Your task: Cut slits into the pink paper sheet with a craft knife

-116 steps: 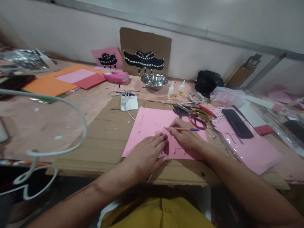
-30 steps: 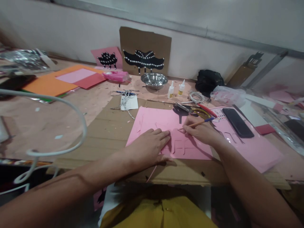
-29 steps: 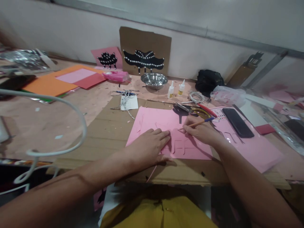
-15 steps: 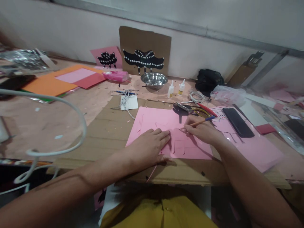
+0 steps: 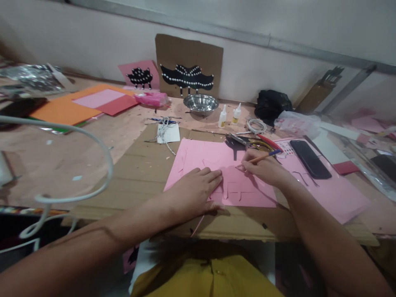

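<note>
A pink sheet (image 5: 256, 199) with drawn lines and cut slits lies on a piece of brown cardboard. My left hand (image 5: 199, 185) rests flat across its lower left part, fingers stretched out. Pinched in my right hand (image 5: 261, 167) is a paintbrush-like stick or pencil (image 5: 259, 158), orange-brown with a blue end. Its tip meets the sheet near the upper right middle. Just beyond my right hand sit a black cut-out (image 5: 236, 148) and scissors or pliers with red and yellow handles (image 5: 269, 142).
Behind the sheet stand a steel bowl (image 5: 201, 105) and two small glue bottles (image 5: 222, 117). A phone (image 5: 310, 159) lies on more pink sheets to the right. Cardboard with a beaded black shape (image 5: 188, 49) leans on the wall. A white cable (image 5: 107, 156) loops at left.
The tip of the stick in my right hand has shifted very slightly to the right on the pink sheet. My left hand stays in place.
</note>
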The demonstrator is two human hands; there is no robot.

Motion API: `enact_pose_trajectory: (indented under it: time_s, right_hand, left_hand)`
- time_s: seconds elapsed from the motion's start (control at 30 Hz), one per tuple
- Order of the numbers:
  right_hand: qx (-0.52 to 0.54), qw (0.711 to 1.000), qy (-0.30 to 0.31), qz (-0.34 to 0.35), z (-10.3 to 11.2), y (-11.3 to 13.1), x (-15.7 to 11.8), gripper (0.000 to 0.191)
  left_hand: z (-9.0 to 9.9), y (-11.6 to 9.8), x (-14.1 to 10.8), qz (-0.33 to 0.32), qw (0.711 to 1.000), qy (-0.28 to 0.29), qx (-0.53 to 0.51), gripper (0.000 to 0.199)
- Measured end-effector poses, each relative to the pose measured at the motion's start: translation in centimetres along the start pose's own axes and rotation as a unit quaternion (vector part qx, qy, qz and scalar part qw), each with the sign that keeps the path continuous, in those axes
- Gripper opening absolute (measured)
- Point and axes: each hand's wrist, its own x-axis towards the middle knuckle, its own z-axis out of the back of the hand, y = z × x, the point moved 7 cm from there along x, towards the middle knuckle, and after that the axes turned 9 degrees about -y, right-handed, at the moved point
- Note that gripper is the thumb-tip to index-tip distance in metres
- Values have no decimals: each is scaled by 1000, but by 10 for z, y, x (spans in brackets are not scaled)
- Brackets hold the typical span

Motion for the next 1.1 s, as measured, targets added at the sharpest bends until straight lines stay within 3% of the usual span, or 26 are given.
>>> enact_pose_trajectory:
  time_s: [0.4, 0.57, 0.73, 0.83, 0.97, 1.1]
  right_hand:
    - [-3, 999, -37, 32, 4, 1, 1, 14]
    - [111, 985, -125, 43, 12, -6, 5, 12]
    - [221, 957, -177, 54, 13, -10, 6, 19]
    - [235, 952, -181, 80, 10, -2, 3, 26]
    - [169, 961, -189, 110, 6, 16, -6, 26]
    - [113, 965, -191, 141, 0, 22, -10, 27]
  left_hand:
    - [1, -1, -1, -5, 1000, -10, 10, 74]
    - [1, 0, -1, 4, 1000, -22, -2, 69]
    - [3, 8, -4, 37, 994, -88, -47, 63]
    - [14, 9, -4, 40, 989, -119, -75, 53]
    - [38, 3, -1, 23, 978, -169, -121, 31]
    - [61, -7, 5, -3, 962, -211, -175, 26]
